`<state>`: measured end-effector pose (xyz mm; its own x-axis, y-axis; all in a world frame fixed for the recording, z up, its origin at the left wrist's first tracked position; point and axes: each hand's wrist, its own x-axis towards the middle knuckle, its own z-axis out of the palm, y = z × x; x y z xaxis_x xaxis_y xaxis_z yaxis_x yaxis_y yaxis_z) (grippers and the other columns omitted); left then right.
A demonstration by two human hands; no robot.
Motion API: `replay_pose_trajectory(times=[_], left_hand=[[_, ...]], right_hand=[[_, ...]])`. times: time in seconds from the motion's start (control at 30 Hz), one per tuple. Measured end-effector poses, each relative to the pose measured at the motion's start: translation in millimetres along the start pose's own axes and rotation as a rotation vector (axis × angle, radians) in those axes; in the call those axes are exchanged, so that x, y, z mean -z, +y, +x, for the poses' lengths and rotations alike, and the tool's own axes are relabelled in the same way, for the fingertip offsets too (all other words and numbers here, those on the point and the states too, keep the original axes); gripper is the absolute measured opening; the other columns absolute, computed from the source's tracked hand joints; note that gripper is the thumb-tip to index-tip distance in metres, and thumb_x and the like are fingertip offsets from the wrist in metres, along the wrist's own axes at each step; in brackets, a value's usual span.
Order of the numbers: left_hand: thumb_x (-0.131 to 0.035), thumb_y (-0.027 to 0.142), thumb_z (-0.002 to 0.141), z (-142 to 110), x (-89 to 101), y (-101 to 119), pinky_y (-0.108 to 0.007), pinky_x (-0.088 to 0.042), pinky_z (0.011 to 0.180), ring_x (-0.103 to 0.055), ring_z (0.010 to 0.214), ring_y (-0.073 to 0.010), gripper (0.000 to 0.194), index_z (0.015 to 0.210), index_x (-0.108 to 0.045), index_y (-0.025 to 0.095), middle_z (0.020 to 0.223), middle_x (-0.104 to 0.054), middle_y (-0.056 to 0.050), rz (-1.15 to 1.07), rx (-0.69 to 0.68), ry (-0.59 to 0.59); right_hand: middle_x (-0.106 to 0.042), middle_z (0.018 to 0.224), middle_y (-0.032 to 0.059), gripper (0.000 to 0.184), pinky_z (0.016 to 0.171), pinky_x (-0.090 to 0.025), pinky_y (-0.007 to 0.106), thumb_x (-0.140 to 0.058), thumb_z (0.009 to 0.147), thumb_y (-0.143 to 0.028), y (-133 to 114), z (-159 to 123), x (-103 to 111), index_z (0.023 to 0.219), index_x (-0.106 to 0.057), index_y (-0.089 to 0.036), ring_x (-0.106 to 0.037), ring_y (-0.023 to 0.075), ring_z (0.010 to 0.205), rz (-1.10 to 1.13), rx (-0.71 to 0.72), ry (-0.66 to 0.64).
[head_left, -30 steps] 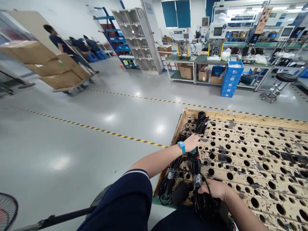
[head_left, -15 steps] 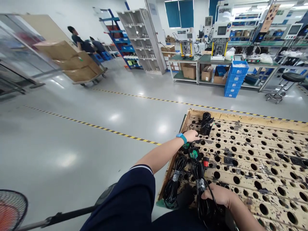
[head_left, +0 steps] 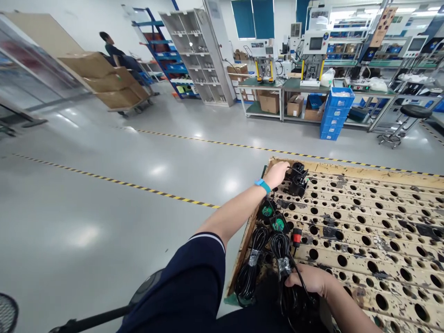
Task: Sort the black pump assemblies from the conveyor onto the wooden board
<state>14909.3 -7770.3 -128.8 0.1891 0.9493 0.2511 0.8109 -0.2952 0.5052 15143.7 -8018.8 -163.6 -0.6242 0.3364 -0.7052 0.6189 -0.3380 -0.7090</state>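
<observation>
At the far left corner of the wooden board with holes [head_left: 360, 219], my left hand [head_left: 277, 174] is closed on a thin black cable, beside black round-topped parts [head_left: 297, 179]. My right hand [head_left: 308, 280] is closed round the lower part of a bundled black cable [head_left: 280, 245], tied with clear wrap. Left of it lies a second tied cable bundle [head_left: 253, 261]. Between the hands sit two black housings with green faces, one [head_left: 267, 211] by the board's edge and the other [head_left: 279, 224] closer in. A red-and-black connector [head_left: 297, 237] lies beside the bundles.
A raised wooden rim [head_left: 333, 167] borders the board. Beyond it stand stacked blue bins [head_left: 337, 113], workbenches with presses [head_left: 310, 64] and a stool [head_left: 402, 122]. A cart with wrapped cartons [head_left: 111, 83] and a person [head_left: 114, 50] are far left; a fan [head_left: 7, 312] is at lower left.
My left hand has moved away from me, up to the black parts at the far corner, uncovering a green-faced housing. My right hand stays on the cable bundle, which has shifted slightly left.
</observation>
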Motion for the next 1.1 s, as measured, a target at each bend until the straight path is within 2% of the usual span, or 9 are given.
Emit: replay_pose_trajectory(times=[0.07, 0.17, 0.3, 0.37, 0.47, 0.57, 0.67, 0.87, 1.1], left_hand=[[-0.039, 0.021, 0.101, 10.6, -1.5, -13.5, -0.035, -0.048, 0.098, -0.062, 0.105, -0.0217, 0.028, 0.110, -0.066, 0.017, 0.108, -0.069, -0.010, -0.141, 0.020, 0.076], [-0.040, 0.022, 0.101, 26.5, -5.3, -24.5, -0.034, -0.048, 0.102, -0.063, 0.112, -0.0210, 0.034, 0.127, -0.061, 0.015, 0.121, -0.068, -0.012, -0.262, 0.103, 0.114], [-0.050, 0.020, 0.097, 26.5, -3.9, -9.6, -0.035, -0.049, 0.100, -0.064, 0.115, -0.0236, 0.062, 0.156, -0.033, 0.022, 0.148, -0.053, -0.016, -0.199, 0.118, -0.040], [-0.055, 0.021, 0.095, 5.1, -1.7, 6.9, -0.037, -0.051, 0.094, -0.066, 0.110, -0.0268, 0.071, 0.160, -0.024, 0.024, 0.154, -0.044, -0.019, -0.042, 0.154, -0.090], [-0.050, 0.038, 0.100, -53.9, -5.2, 29.6, -0.039, -0.052, 0.088, -0.068, 0.105, -0.0317, 0.055, 0.149, -0.041, 0.014, 0.132, -0.061, -0.024, 0.161, 0.295, -0.101], [-0.049, 0.066, 0.093, -116.6, -21.4, 39.5, -0.043, -0.053, 0.087, -0.070, 0.101, -0.0371, 0.063, 0.118, -0.063, 0.009, 0.103, -0.071, -0.024, 0.230, 0.394, -0.357], [-0.058, 0.076, 0.082, -147.9, -46.1, 40.5, -0.044, -0.053, 0.090, -0.070, 0.107, -0.0392, 0.072, 0.113, -0.063, 0.011, 0.108, -0.071, -0.025, 0.229, 0.458, -0.469], [-0.081, 0.066, 0.065, -134.3, -83.5, 45.5, -0.042, -0.054, 0.090, -0.069, 0.110, -0.0393, 0.080, 0.120, -0.054, 0.013, 0.115, -0.070, -0.025, 0.202, 0.527, -0.438], [-0.084, 0.043, 0.062, -133.5, -94.0, 52.7, -0.038, -0.054, 0.087, -0.064, 0.118, -0.0374, 0.081, 0.126, -0.045, 0.013, 0.117, -0.066, -0.024, 0.235, 0.552, -0.459]], right_hand=[[-0.038, 0.060, -0.0047, 0.020, 0.053, -0.022, 0.027, -0.062, 0.066, -0.030, -3.0, -0.6, -0.6, 0.063, -0.045, -0.020, -0.031, 0.0104, 0.059, 0.004, 0.018, -0.007], [-0.035, 0.058, -0.0048, 0.024, 0.052, -0.020, 0.028, -0.061, 0.066, -0.031, -9.5, -6.4, -0.3, 0.059, -0.040, -0.020, -0.028, 0.0100, 0.057, 0.002, 0.056, -0.016], [-0.036, 0.059, -0.0051, 0.021, 0.052, -0.022, 0.026, -0.059, 0.064, -0.030, -18.9, -13.6, 0.9, 0.061, -0.041, -0.021, -0.030, 0.0100, 0.058, 0.098, 0.067, -0.017], [-0.037, 0.060, -0.0052, 0.020, 0.052, -0.023, 0.026, -0.059, 0.064, -0.030, -19.9, -13.0, 1.2, 0.063, -0.041, -0.021, -0.031, 0.0098, 0.058, 0.118, 0.077, -0.016], [-0.040, 0.061, -0.0049, 0.019, 0.053, -0.024, 0.025, -0.060, 0.066, -0.030, -15.8, -8.9, 0.8, 0.064, -0.044, -0.020, -0.032, 0.0099, 0.060, 0.093, 0.082, 0.006], [-0.043, 0.063, -0.0047, 0.019, 0.055, -0.026, 0.025, -0.062, 0.068, -0.030, -11.0, -7.3, -0.6, 0.066, -0.047, -0.020, -0.034, 0.0105, 0.062, 0.037, 0.073, 0.031], [-0.044, 0.064, -0.0044, 0.018, 0.056, -0.027, 0.025, -0.062, 0.070, -0.031, -11.4, -12.4, -2.3, 0.068, -0.048, -0.019, -0.036, 0.0110, 0.063, -0.010, 0.056, 0.031], [-0.036, 0.062, -0.0046, 0.022, 0.053, -0.022, 0.027, -0.060, 0.072, -0.028, -22.7, -33.0, -9.0, 0.065, -0.042, -0.020, -0.031, 0.0106, 0.061, -0.052, 0.028, 0.065], [-0.033, 0.058, -0.0045, 0.026, 0.051, -0.022, 0.026, -0.060, 0.075, -0.029, -20.7, -41.0, -22.6, 0.062, -0.039, -0.021, -0.028, 0.0101, 0.058, -0.009, 0.002, 0.135]])
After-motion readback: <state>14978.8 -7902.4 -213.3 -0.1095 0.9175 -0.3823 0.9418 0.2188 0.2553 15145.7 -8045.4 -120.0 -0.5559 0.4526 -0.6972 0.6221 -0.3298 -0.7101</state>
